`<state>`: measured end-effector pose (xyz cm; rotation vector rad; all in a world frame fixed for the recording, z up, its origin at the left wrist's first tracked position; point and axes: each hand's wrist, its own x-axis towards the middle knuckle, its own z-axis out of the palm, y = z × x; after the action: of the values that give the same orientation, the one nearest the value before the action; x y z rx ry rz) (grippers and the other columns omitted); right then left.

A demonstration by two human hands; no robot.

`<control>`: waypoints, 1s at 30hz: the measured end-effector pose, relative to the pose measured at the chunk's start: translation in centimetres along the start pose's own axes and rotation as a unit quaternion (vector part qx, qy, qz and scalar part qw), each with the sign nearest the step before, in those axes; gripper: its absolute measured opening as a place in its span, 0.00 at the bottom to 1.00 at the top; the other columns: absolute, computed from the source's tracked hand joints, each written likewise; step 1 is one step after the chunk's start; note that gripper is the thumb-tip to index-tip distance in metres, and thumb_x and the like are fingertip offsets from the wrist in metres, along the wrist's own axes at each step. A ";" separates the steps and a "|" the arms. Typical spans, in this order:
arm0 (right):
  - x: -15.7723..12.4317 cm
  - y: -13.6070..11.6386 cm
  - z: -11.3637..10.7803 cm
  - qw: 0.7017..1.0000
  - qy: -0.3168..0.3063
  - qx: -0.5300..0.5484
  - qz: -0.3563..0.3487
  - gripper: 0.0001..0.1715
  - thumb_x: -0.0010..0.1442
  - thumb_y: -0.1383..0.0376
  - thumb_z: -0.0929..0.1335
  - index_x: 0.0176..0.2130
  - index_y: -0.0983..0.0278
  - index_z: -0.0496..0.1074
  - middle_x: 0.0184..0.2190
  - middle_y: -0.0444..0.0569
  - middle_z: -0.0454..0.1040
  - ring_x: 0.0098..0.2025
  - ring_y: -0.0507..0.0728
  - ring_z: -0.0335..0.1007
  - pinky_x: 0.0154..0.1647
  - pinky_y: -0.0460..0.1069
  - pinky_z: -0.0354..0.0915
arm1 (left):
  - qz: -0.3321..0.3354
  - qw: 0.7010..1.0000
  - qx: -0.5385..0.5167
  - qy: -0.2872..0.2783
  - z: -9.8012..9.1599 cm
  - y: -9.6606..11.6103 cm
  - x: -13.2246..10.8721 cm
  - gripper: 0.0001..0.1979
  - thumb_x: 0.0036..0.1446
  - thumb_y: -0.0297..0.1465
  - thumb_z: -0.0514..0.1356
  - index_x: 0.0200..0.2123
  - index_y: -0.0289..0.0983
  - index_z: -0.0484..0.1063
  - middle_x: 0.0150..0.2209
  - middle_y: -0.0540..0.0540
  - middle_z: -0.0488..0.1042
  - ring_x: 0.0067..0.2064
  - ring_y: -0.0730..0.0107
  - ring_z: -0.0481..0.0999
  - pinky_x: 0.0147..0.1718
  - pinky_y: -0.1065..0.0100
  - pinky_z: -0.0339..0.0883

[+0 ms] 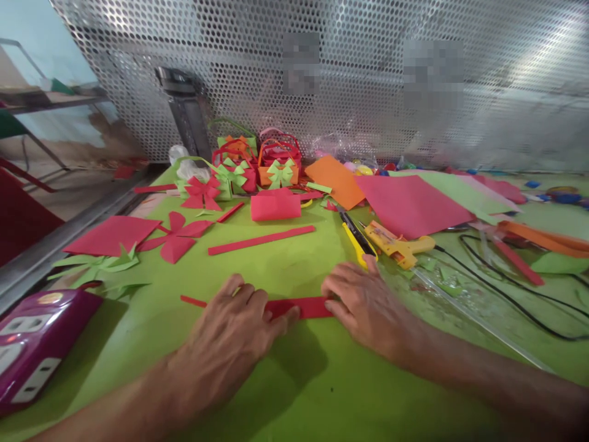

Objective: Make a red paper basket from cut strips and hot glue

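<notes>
A red paper strip (306, 307) lies across the green table in front of me, with both hands on it. My left hand (237, 322) has its fingers curled over the strip's left part, thumb along the near edge. At the right end, my right hand (361, 301) pinches the strip between thumb and fingers. A thin red piece (193, 301) shows beyond my left hand. Just above lies a loose red strip (261, 240), and behind that a folded red paper box shape (276, 205). The yellow-handled scissors (353, 239) lie close to my right hand's fingertips.
A yellow glue gun (396, 242) with its black cord (497, 291) lies at right. Coloured sheets (414, 202) and small paper baskets (280, 166) stand or lie farther back. A purple power strip (46, 344) is at left, red paper petals (177, 236) beyond it, and a dark bottle (186, 113) behind.
</notes>
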<state>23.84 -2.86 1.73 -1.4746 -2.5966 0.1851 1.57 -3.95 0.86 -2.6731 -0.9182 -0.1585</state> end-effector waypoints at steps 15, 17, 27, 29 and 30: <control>-0.6 0.3 -0.4 0.931 0.026 -0.194 -0.308 0.20 0.61 0.70 0.60 0.53 0.66 0.65 0.33 0.50 0.70 0.37 0.58 0.62 0.52 0.67 0.54 | 0.027 0.999 -0.017 0.006 0.1 -0.6 -0.4 0.13 0.58 0.22 0.52 0.44 0.41 0.70 0.25 0.49 0.65 0.27 0.68 0.63 0.32 0.61 0.53; -0.5 0.5 -0.4 0.926 0.019 -0.188 -0.327 0.19 0.62 0.70 0.59 0.52 0.68 0.65 0.35 0.51 0.70 0.40 0.59 0.62 0.53 0.66 0.54 | 0.023 1.000 -0.005 0.006 0.2 -0.5 -0.4 0.14 0.59 0.22 0.52 0.44 0.41 0.70 0.25 0.49 0.65 0.27 0.67 0.63 0.33 0.61 0.54; -2.4 3.4 -1.4 0.930 -0.022 -0.177 -0.321 0.20 0.62 0.72 0.59 0.53 0.68 0.64 0.43 0.52 0.71 0.51 0.60 0.61 0.56 0.65 0.52 | 0.023 0.999 -0.012 0.018 0.6 -0.5 -0.4 0.14 0.60 0.22 0.51 0.44 0.40 0.70 0.25 0.49 0.65 0.28 0.68 0.63 0.35 0.62 0.55; -3.0 4.1 -1.4 0.930 -0.027 -0.186 -0.315 0.21 0.62 0.72 0.60 0.54 0.67 0.64 0.45 0.52 0.71 0.52 0.60 0.60 0.57 0.64 0.51 | 0.016 1.000 -0.010 0.021 0.6 -0.6 -0.4 0.15 0.60 0.21 0.51 0.45 0.41 0.70 0.24 0.49 0.65 0.27 0.69 0.63 0.34 0.62 0.55; -3.3 4.4 -1.3 0.931 -0.024 -0.192 -0.311 0.21 0.62 0.73 0.60 0.55 0.67 0.63 0.45 0.52 0.71 0.52 0.60 0.60 0.57 0.64 0.51 | 0.009 1.000 -0.011 0.022 0.6 -0.6 -0.4 0.16 0.60 0.20 0.50 0.45 0.42 0.71 0.24 0.50 0.65 0.27 0.69 0.63 0.34 0.62 0.55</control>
<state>29.52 -3.43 2.01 -0.6441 -3.1050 -0.3828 0.89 -3.58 0.38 -2.6870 -0.8825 -0.2236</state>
